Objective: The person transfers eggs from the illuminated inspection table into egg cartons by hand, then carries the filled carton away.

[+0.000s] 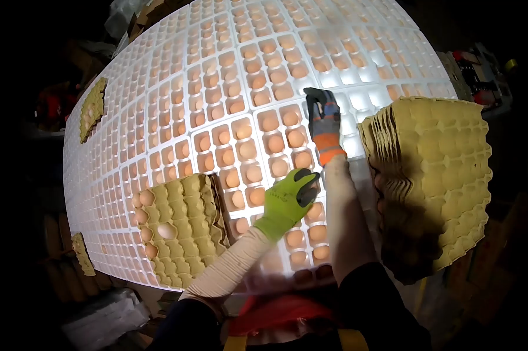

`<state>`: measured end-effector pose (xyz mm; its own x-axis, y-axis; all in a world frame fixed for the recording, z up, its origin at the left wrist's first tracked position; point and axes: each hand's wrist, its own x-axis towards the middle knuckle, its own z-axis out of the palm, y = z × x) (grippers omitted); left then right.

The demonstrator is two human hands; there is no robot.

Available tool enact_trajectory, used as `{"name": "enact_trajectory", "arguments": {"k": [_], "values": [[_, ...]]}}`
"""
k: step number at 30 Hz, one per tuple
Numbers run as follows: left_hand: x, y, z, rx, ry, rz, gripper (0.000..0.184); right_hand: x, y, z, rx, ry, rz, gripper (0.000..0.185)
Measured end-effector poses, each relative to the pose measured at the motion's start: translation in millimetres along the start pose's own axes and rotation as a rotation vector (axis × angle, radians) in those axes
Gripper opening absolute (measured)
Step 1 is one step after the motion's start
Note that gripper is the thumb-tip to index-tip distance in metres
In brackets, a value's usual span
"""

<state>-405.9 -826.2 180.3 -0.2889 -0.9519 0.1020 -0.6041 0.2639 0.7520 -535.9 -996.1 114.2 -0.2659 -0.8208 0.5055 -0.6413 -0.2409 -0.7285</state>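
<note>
My left hand [290, 199], in a lime-green glove with dark fingertips, is low over the near part of a white plastic egg tray [253, 193]. Its fingers curl around what looks like an egg [315, 190], partly hidden by the fingertips. Farther out, my right hand [324, 120] wears a grey glove with an orange cuff. Its fingers are bent and apart above bare white cells, with no egg visible between them. Rows of brown eggs [270, 121] lie in the cells beside both hands.
A tall stack of yellowish pulp egg trays [442, 169] stands at the right. Another pulp stack [185, 228], with several eggs along its left side, sits at the left front. Smaller pulp pieces [92, 110] lie at the far left. White egg-filled trays cover the wide surface.
</note>
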Motion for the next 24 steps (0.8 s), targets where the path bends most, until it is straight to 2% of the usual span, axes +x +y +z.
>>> {"name": "enact_trajectory", "arguments": {"k": [1,2,3,4,5,6,8,9,10,11,12,13,14,15,16,17,18,19,20,22,23,24], "values": [[-1,-2,0,-0.041,0.041,0.002,0.033,-8,15,10,-0.178,0.018,-0.043,0.019],[-1,-3,-3,-0.042,0.032,-0.001,0.033,-7,9,3,-0.042,0.004,0.007,0.019],[0,-2,-7,-0.182,0.032,-0.100,0.033,-5,-1,-6,0.092,-0.004,0.058,0.019],[0,-3,-10,-0.323,0.037,-0.202,0.033,-4,-11,-23,0.540,-0.041,0.202,0.019],[4,-11,-10,-0.485,0.067,-0.223,0.032,-10,-5,-31,0.778,0.093,0.248,0.022],[13,-8,-6,-0.491,0.075,-0.223,0.032,-18,-10,-49,0.914,0.184,0.382,0.024],[30,12,14,-0.524,0.252,-0.088,0.033,-42,-28,-98,0.369,0.138,0.256,0.017],[46,10,27,-0.376,0.313,0.085,0.036,-49,-49,-118,0.189,0.139,0.031,0.018],[60,9,35,-0.174,0.248,0.161,0.035,-71,-53,-111,0.743,0.308,0.490,0.023],[75,9,42,0.020,0.200,0.249,0.035,-71,-79,-121,0.454,0.133,0.242,0.029],[79,-7,62,0.213,0.139,0.235,0.032,-70,-104,-131,0.113,0.038,-0.062,0.035],[83,-7,69,0.006,0.352,0.344,0.017,-69,-129,-141,-0.124,0.031,-0.351,0.043],[66,1,59,0.054,0.336,0.273,0.030,-79,-139,-136,0.054,0.024,-0.139,0.039],[46,18,30,-0.016,0.299,0.225,0.030,-88,-149,-129,0.241,0.055,0.070,0.037],[28,17,7,0.001,0.314,0.204,0.030,-88,-159,-130,0.222,0.024,0.028,0.032],[12,16,-15,-0.029,0.191,0.160,0.032,-89,-168,-130,0.204,-0.006,-0.014,0.028],[-6,16,-40,-0.063,0.070,0.121,0.034,-89,-180,-127,0.332,-0.094,-0.105,0.025],[-35,12,-68,-0.096,0.181,0.117,0.040,-90,-190,-124,0.457,-0.184,-0.199,0.024],[-71,9,-99,-0.135,0.289,0.113,0.049,-103,-188,-110,0.580,-0.227,0.181,0.026],[-143,13,-182,0.016,0.402,-0.035,0.049,-117,-208,-86,0.716,-0.460,0.185,0.019],[-177,9,-210,0.180,0.480,-0.181,0.047,-124,-222,-70,0.681,-0.604,0.114,0.020],[-203,-5,-229,0.107,0.653,-0.358,0.045,-131,-238,-52,0.639,-0.743,0.041,0.021]]}}
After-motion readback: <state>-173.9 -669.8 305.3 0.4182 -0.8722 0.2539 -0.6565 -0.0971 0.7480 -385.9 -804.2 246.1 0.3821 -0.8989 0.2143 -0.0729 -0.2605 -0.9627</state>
